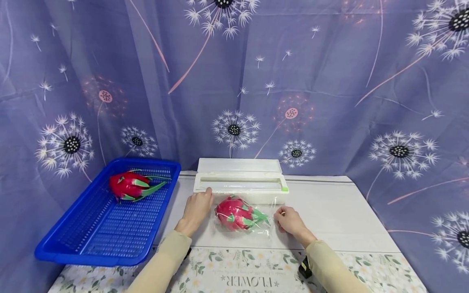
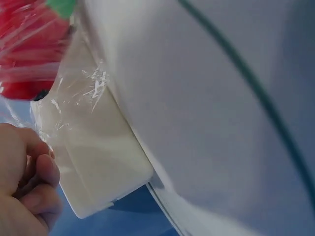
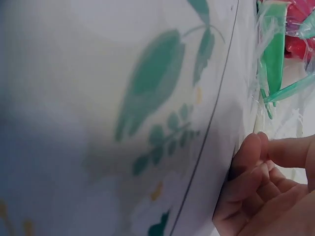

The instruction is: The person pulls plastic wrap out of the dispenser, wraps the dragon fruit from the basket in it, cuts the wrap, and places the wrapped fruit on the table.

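A red dragon fruit (image 1: pixel 234 213) with green leaf tips lies on the white table under clear cling film (image 1: pixel 261 234). The film stretches from a white cling film dispenser (image 1: pixel 250 198) just behind the fruit, its lid raised. At the left end of the dispenser my left hand (image 1: pixel 195 209) pinches the film's edge with curled fingers. My right hand (image 1: pixel 290 219) is right of the green tips, thumb and forefinger pinching the film there. In the right wrist view the film (image 3: pixel 295 118) runs up to those fingertips. The dragon fruit (image 2: pixel 29 49) shows through creased film in the left wrist view.
At the left stands a blue plastic basket (image 1: pixel 155 240) with another dragon fruit (image 1: pixel 133 186) inside. A green slider (image 1: pixel 284 189) sits at the dispenser's right end. A flower-print cloth (image 1: pixel 234 268) covers the table front, and a purple dandelion curtain (image 1: pixel 322 89) hangs behind.
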A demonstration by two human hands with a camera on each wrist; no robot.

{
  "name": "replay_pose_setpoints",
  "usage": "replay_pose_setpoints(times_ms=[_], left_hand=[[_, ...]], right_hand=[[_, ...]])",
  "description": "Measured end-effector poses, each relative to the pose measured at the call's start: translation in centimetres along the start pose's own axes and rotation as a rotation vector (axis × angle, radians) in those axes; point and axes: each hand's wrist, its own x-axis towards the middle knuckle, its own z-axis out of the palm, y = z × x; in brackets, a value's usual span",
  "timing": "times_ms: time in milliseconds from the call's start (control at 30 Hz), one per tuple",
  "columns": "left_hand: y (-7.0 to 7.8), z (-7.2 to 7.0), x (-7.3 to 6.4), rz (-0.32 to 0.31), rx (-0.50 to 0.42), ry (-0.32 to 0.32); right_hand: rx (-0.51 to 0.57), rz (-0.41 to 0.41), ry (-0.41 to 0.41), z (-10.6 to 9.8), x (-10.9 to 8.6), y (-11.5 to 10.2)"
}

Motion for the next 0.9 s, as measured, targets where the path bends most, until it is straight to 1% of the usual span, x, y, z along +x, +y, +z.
replay_pose_setpoints(times_ms=[133, 200, 233, 333, 433, 533, 600, 700, 733, 800, 867, 900], left_hand=[[0.2, 0.3, 0.0, 0.092, 0.093, -0.118], [0.3, 0.5, 0.0, 0.134, 0.128, -0.152], [0.3, 0.6, 0.0, 0.145, 0.143, -0.163], [0.2, 0.8, 0.1, 0.165, 0.183, -0.181], [0.1, 0.9, 0.1, 0.161, 0.211, -0.183], [-0.1, 1.0, 0.1, 0.142, 0.184, -0.160], [-0.2, 0.9, 0.2, 0.099, 0.126, -0.145], [-0.5, 0.6, 0.3, -0.028, -0.010, -0.162], [-0.6, 0.5, 0.3, -0.080, -0.060, -0.179], [-0.8, 0.0, 0.3, -0.190, -0.174, -0.239], [-0.9, -0.4, 0.3, -0.287, -0.283, -0.306], [-0.8, -0.8, 0.2, -0.341, -0.360, -0.341]], right_hand=[[-0.035, -0.004, -0.012, 0.2, 0.0, -0.2], [-0.047, 0.000, -0.018, 0.3, 0.0, -0.2], [-0.054, 0.002, -0.020, 0.4, 0.0, -0.3], [-0.073, 0.006, -0.019, 0.5, 0.1, -0.5], [-0.113, -0.003, -0.011, 0.6, 0.3, -0.7], [-0.173, -0.014, -0.002, 0.8, 0.5, -0.8], [-0.218, -0.022, 0.010, 0.9, 0.6, -0.8], [-0.263, -0.040, 0.031, 1.0, 0.6, -0.8], [-0.273, -0.045, 0.037, 1.1, 0.6, -0.8], [-0.263, -0.040, 0.042, 1.2, 0.6, -0.8], [-0.214, -0.026, 0.031, 1.2, 0.5, -0.9], [-0.169, -0.015, 0.023, 1.1, 0.5, -0.9]])
